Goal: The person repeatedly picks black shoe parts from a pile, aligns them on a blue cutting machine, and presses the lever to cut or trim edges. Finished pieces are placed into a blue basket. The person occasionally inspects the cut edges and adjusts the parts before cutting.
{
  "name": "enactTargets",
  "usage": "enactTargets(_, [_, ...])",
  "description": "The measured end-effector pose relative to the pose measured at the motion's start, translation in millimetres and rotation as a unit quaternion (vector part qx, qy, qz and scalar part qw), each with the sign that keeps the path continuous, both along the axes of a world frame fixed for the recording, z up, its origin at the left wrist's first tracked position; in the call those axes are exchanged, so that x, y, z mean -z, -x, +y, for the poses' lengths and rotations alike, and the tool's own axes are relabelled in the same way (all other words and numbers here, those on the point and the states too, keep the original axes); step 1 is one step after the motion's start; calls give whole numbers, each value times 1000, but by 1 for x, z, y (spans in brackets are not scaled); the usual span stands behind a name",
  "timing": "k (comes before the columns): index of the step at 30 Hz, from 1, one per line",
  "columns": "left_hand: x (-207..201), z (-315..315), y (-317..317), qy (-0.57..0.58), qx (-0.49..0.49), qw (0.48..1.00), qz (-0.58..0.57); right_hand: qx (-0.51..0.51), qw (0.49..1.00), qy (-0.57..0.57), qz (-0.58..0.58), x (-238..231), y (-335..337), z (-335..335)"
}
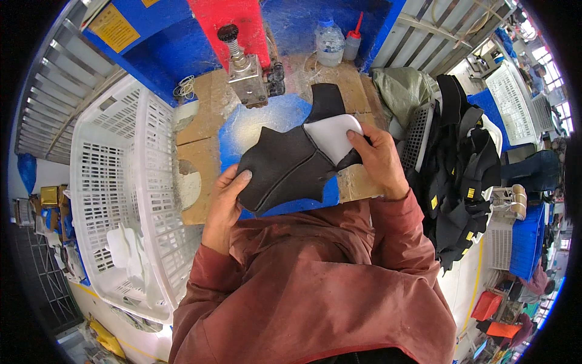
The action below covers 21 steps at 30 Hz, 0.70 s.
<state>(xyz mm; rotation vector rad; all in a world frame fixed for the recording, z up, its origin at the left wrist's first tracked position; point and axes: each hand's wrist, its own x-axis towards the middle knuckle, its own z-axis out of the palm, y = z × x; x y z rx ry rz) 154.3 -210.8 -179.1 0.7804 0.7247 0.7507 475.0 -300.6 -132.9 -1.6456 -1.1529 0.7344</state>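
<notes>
A black, padded-looking fabric piece (279, 164) with a raised seam and angular edges is held up between my hands, over the blue work plate (330, 193). My left hand (229, 191) pinches its lower left end, thumb on top. At the other end my right hand (383, 159) grips a smooth white sheet piece (333, 136) with rounded corners, which lies against the black fabric. Its thumb presses on the white piece; the fingers behind are hidden. Above stands a red machine arm (221, 24) with a metal press head (248, 88), apart from the fabric.
At left stands a white slatted basket (142, 182) with white pieces (124, 249) inside. A heap of black fabric parts (458, 182) with yellow tags lies at right. A clear bottle (329, 45) and a red-tipped squeeze bottle (353, 42) stand behind, by the blue wall.
</notes>
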Motion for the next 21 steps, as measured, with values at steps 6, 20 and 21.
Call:
enactTargets(6, [6,-1,2,-6,45,996,79,-28,986,-30,159,-5,-6,10])
enactTargets(20, [-10,-15,6,-36,-14,999,-14,-38,982,-5,183,20,10,71])
enactTargets(21, [-11,-16,7,-30,-30,999,-24,-60,982,11,181,19,7,78])
